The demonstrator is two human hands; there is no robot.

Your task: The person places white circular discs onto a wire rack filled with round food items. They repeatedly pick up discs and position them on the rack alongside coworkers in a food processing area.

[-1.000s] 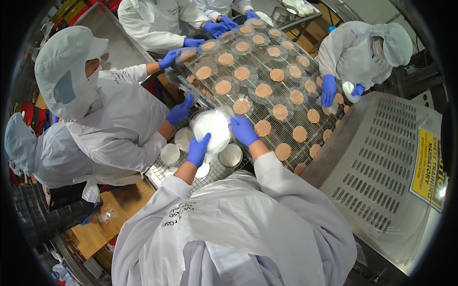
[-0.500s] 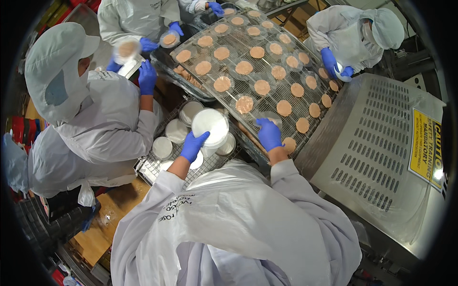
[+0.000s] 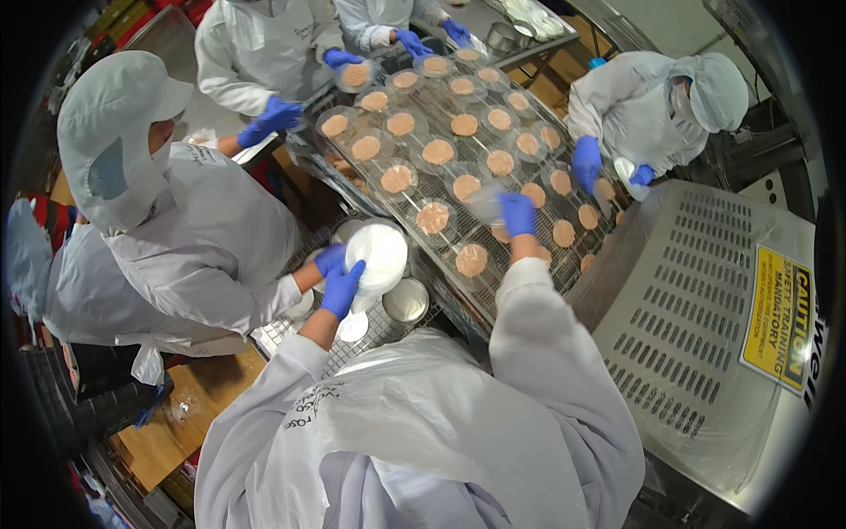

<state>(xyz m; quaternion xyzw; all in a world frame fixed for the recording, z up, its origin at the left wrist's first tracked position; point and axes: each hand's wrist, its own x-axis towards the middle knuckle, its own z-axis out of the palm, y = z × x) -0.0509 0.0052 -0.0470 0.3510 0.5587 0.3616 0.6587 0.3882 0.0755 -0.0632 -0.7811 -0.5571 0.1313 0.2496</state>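
My left hand [image 3: 342,288] is closed around a thick round stack of white discs [image 3: 376,254], above a wire rack with several round metal tins [image 3: 406,301]. A co-worker's gloved hand [image 3: 330,259] reaches in right beside it. Over the mesh conveyor belt [image 3: 507,286], my right hand [image 3: 518,214] pinches a clear round film [image 3: 485,205], smeared by motion. Beneath and around that hand lie rows of flat pinkish round patties [image 3: 471,260], many of them on clear round films. Blue gloves cover both my hands.
A slotted metal machine cover [image 3: 679,317] with a yellow sign stands at the right. One co-worker [image 3: 652,110] at the far right holds something white. Others stand along the far left side of the belt, one with a hand by a patty [image 3: 355,76].
My right hand has moved farther over the belt and now carries a blurred film. The co-worker at left has brought a hand down beside my left hand; the patty held there is gone.
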